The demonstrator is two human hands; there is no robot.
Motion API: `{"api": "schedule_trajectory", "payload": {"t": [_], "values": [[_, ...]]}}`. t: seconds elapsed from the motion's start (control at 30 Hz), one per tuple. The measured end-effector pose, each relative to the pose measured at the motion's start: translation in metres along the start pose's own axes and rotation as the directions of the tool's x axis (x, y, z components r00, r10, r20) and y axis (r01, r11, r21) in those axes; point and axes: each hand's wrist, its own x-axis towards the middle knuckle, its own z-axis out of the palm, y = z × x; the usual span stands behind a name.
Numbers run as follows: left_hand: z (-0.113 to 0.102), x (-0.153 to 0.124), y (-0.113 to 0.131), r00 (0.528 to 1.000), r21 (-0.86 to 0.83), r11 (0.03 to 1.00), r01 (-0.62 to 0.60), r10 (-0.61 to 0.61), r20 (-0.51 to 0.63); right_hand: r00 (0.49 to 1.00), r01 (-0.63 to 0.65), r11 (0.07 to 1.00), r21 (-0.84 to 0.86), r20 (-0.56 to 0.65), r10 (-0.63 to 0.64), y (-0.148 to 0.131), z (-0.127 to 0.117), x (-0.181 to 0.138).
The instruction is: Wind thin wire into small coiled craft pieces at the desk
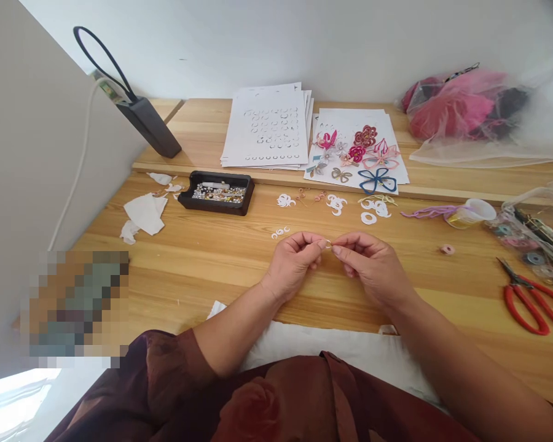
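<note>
Over the middle of the wooden table, my left hand (298, 261) and my right hand (371, 264) meet fingertip to fingertip, both closed in a pinch. Between them shows a small pale curved piece (329, 244), like a thin white crescent; its ends are hidden by the fingers. Just beyond my left hand lie several tiny white crescents (280, 232). Farther back are piles of larger white paper crescents (335, 204) and a flat white ring (368, 218). Near my right hand sits a small pink spool (447, 249).
A black tray (246, 196) of beads stands at back left beside torn white paper (146, 213). On the raised shelf are cut paper sheets (262, 150) and colourful wire flowers (376, 180). Red-handled pliers (528, 301), a plastic cup (477, 212) and bagged spools (532, 258) lie right.
</note>
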Motion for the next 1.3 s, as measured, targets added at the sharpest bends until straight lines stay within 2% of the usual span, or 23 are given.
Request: {"api": "schedule_trajectory", "payload": {"t": [0.2,0.33,0.5,0.57,0.7,0.77,0.83,0.93,1.03,1.13,1.2,1.3], "values": [[-0.001,0.002,-0.003,0.997,0.008,0.999,-0.049,0.049,-0.061,0.978,0.190,0.955,-0.228,-0.037,-0.203,0.000,0.003,-0.005],[-0.001,0.002,-0.004,0.993,0.049,0.996,-0.077,0.081,-0.088,0.965,0.235,0.922,-0.309,-0.044,-0.260,0.002,0.007,-0.011],[-0.001,0.001,-0.006,0.987,0.145,0.982,-0.118,0.132,-0.092,0.948,0.298,0.874,-0.385,0.013,-0.318,0.001,0.008,-0.018],[-0.002,0.001,-0.007,0.981,0.213,0.963,-0.164,0.182,-0.071,0.920,0.359,0.809,-0.466,0.033,-0.390,-0.002,0.007,-0.020],[-0.006,0.001,-0.010,0.956,0.366,0.888,-0.278,0.293,0.017,0.824,0.493,0.613,-0.617,0.105,-0.557,-0.013,0.000,-0.018],[-0.007,0.001,-0.012,0.947,0.406,0.858,-0.315,0.315,0.070,0.809,0.500,0.587,-0.637,0.102,-0.579,-0.017,-0.004,-0.017],[-0.007,0.000,-0.012,0.946,0.417,0.849,-0.323,0.306,0.109,0.828,0.468,0.624,-0.626,0.064,-0.557,-0.019,-0.007,-0.014],[-0.004,-0.002,-0.008,0.960,0.377,0.883,-0.279,0.245,0.136,0.890,0.380,0.745,-0.548,-0.004,-0.456,-0.018,-0.010,-0.011],[-0.001,-0.003,-0.003,0.978,0.309,0.931,-0.194,0.161,0.129,0.953,0.266,0.884,-0.385,-0.030,-0.300,-0.016,-0.012,-0.005],[0.001,-0.004,0.000,0.990,0.244,0.964,-0.110,0.086,0.108,0.992,0.118,0.975,-0.189,-0.014,-0.123,-0.015,-0.015,0.001],[0.001,-0.004,0.000,0.994,0.201,0.977,-0.065,0.045,0.103,1.000,-0.020,0.999,-0.038,0.011,0.020,-0.012,-0.015,0.004],[0.000,-0.004,-0.001,0.995,0.133,0.991,-0.022,0.009,0.101,0.982,-0.186,0.972,0.146,0.058,0.179,-0.008,-0.012,0.006]]}}
